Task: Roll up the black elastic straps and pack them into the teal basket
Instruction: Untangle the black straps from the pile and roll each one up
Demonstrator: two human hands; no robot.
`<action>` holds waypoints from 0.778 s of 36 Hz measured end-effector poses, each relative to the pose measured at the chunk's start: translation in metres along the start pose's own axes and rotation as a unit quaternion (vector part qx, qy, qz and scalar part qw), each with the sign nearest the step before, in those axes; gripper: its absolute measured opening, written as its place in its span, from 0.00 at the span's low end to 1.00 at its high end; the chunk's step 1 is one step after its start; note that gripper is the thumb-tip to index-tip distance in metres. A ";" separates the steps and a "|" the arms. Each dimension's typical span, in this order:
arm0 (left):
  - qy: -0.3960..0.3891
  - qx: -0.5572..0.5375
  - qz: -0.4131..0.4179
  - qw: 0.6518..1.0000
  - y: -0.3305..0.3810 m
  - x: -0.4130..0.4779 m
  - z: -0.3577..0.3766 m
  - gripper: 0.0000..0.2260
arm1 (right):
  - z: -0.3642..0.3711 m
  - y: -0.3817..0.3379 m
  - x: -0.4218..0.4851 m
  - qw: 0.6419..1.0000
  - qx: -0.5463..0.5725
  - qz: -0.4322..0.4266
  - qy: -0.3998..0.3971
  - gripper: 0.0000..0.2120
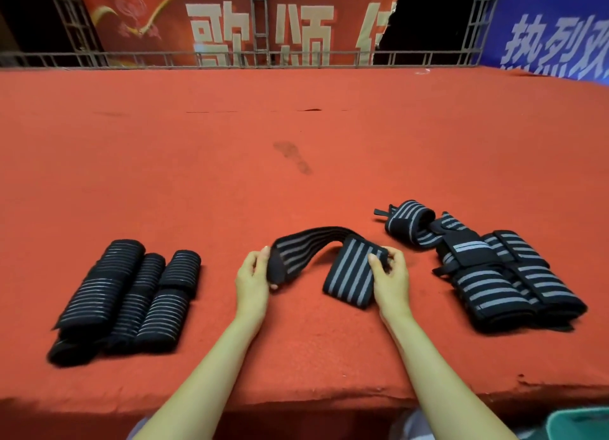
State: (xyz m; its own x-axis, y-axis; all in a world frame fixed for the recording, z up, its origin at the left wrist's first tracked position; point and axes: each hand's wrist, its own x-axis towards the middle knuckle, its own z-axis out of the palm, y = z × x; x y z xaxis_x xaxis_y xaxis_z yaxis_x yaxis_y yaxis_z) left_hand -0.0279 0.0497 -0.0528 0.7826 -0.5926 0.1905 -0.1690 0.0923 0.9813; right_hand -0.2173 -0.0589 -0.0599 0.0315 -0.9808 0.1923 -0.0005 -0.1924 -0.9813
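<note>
One black elastic strap spans the gap between the two hands, near the front edge of the red-covered counter. The left hand grips its plain black end, fingers curled round it. The right hand pinches the upper corner of the other end, which lies flat on the counter. Between them the strap lifts in a low arch. It is black with grey lengthwise stripes. To the left lie three rolled straps side by side. To the right is a heap of loose straps. The teal basket shows only as a corner at bottom right, below the counter's edge.
</note>
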 end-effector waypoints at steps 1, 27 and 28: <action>-0.019 0.004 -0.008 1.000 0.003 -0.001 -0.007 0.13 | 0.000 0.001 0.000 1.000 -0.014 -0.004 -0.008 0.09; -0.111 0.193 -0.136 0.965 0.047 -0.010 -0.071 0.10 | -0.053 -0.106 0.036 0.767 -0.500 0.043 -0.398 0.10; -0.124 0.283 -0.105 0.945 0.044 -0.015 -0.073 0.11 | -0.054 -0.104 0.037 0.759 -0.533 0.028 -0.374 0.10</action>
State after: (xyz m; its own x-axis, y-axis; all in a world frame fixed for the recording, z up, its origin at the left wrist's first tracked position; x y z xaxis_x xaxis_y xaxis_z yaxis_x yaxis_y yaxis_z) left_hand -0.0030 0.1212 -0.0107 0.6813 -0.7265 -0.0891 -0.3738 -0.4501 0.8110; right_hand -0.2698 -0.0765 0.0493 0.5608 -0.7725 -0.2978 -0.8172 -0.4587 -0.3489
